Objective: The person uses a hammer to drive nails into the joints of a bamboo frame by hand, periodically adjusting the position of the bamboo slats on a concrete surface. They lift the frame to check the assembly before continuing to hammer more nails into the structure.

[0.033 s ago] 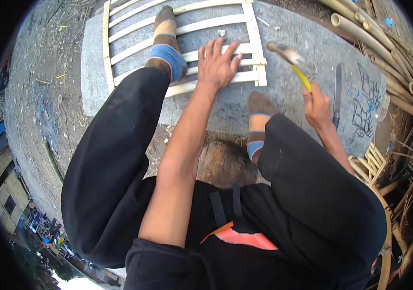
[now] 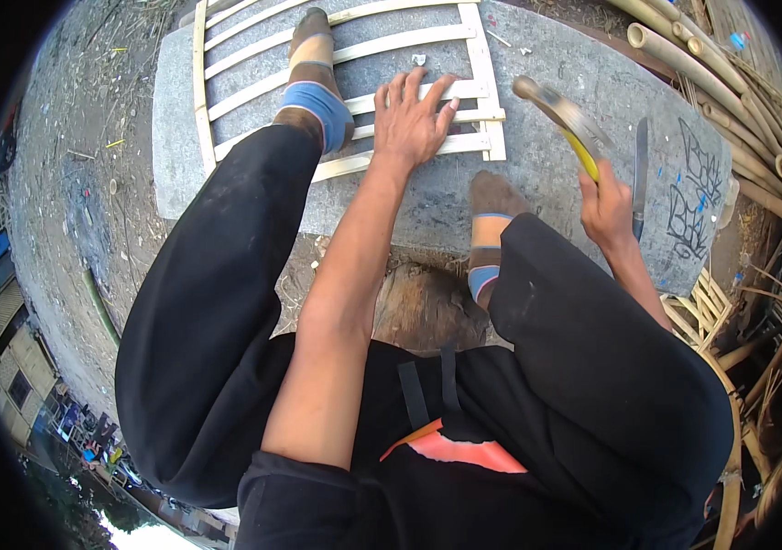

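A frame of pale split-bamboo slats (image 2: 404, 43) lies on a grey slab. My left hand (image 2: 406, 121) rests palm down across its near slats, fingers spread, close to the right-hand crosspiece (image 2: 481, 60). My left foot in a striped sock (image 2: 314, 60) stands on the slats further left. Off the frame's right end, my right hand (image 2: 607, 209) grips the yellow handle of a hammer (image 2: 579, 151). Its head is raised, apart from the frame and partly blurred. Beside that hand a long-bladed knife (image 2: 641, 170) lies on the slab.
The concrete slab (image 2: 574, 46) has dark scrawled marks at its right end. Bamboo poles (image 2: 698, 73) are piled along the far right, above a small slatted bamboo piece (image 2: 704, 307). My right foot (image 2: 492, 206) is at the slab's near edge, by a wooden stump (image 2: 423, 307).
The hammer and my right hand have shifted slightly to the right, and the hammer head is tilted differently. My left hand and the slatted frame stay in place.
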`<state>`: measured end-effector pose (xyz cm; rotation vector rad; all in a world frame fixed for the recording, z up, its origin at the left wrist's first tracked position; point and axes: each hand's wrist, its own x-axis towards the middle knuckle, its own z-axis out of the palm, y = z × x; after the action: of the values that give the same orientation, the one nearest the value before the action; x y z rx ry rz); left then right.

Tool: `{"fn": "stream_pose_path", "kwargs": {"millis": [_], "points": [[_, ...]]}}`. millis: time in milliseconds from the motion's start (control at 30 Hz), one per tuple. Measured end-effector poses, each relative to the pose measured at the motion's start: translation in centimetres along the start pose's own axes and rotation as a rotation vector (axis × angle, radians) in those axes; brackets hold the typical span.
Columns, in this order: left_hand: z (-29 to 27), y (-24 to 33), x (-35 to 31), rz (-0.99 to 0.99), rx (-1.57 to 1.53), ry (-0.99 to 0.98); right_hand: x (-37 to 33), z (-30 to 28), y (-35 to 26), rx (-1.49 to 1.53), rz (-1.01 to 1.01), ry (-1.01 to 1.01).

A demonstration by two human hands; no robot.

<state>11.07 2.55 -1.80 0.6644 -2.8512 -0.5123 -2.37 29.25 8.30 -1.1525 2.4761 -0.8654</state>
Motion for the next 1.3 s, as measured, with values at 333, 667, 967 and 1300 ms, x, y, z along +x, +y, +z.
{"fn": "stream_pose_path", "kwargs": {"millis": [333, 667, 967, 1300], "points": [[0.3, 0.4, 0.6, 0.019, -0.031, 0.019, -1.4, 2.5, 3.6, -0.202, -0.261, -0.034], [0.4, 0.8, -0.4, 0.004, -0.012, -0.09, -0.4, 2.1, 5.0, -0.23, -0.165, -0.058], [0.6, 0.9, 0.6, 0.045, -0.009, 0.008, -0.5, 2.4, 3.0, -0.118, 0.037, -0.108], [0.6, 0.6, 0.4, 0.055, -0.025, 0.033, 1.8, -3.0, -5.6, -0.059, -0.002, -0.052]]}}
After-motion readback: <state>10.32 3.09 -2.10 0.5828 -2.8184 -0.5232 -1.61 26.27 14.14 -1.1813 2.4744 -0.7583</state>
